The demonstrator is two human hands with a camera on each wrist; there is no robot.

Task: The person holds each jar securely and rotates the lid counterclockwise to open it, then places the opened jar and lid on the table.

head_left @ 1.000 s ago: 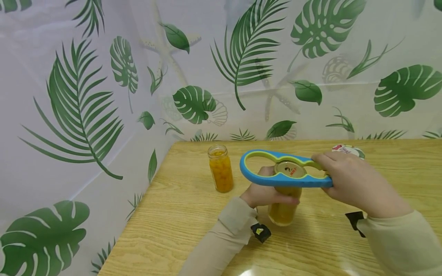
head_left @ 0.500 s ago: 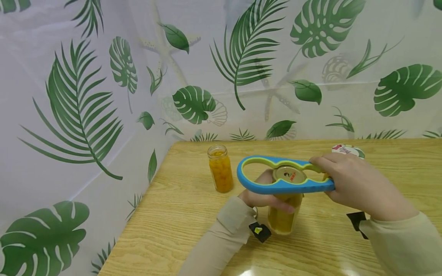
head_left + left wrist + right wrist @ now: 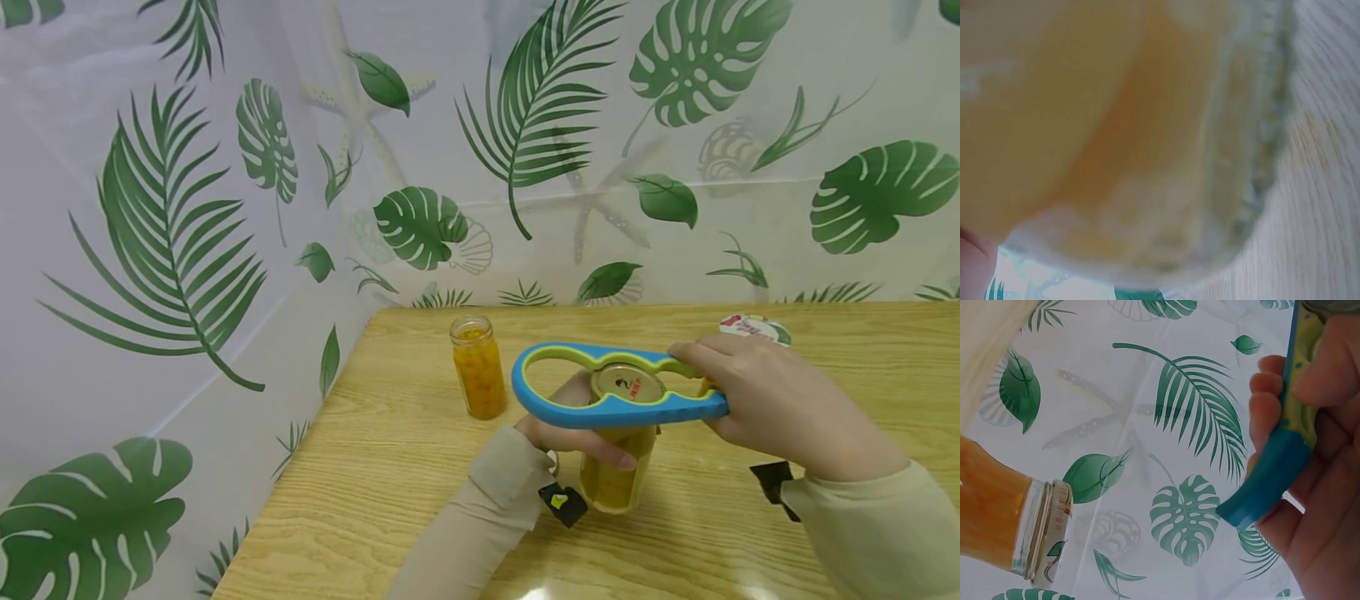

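Observation:
My left hand point(image 3: 555, 429) grips a glass jar point(image 3: 611, 496) of yellow-orange contents around its side. The gold lid point(image 3: 624, 385) is on this jar and carries dark and red print. My right hand point(image 3: 780, 400) holds the right end of a blue and lime-green jar opener point(image 3: 652, 412), which lies flat across the lid. The lid sits within one of the opener's inner curves, and the wider loop extends to the left. In the left wrist view the jar's ridged glass base point(image 3: 1263, 125) fills much of the picture, blurred.
An uncovered jar point(image 3: 480, 375) of orange pieces stands on the wooden table point(image 3: 390, 450) to the left. Behind my right hand shows a floral lid point(image 3: 753, 327); the right wrist view shows it on another jar point(image 3: 991, 506). Leaf-patterned cloth point(image 3: 540, 150) hangs at the back and left.
The held jar and the jar opener have come slightly down and nearer to me, together with both hands. The uncovered jar has stayed in place.

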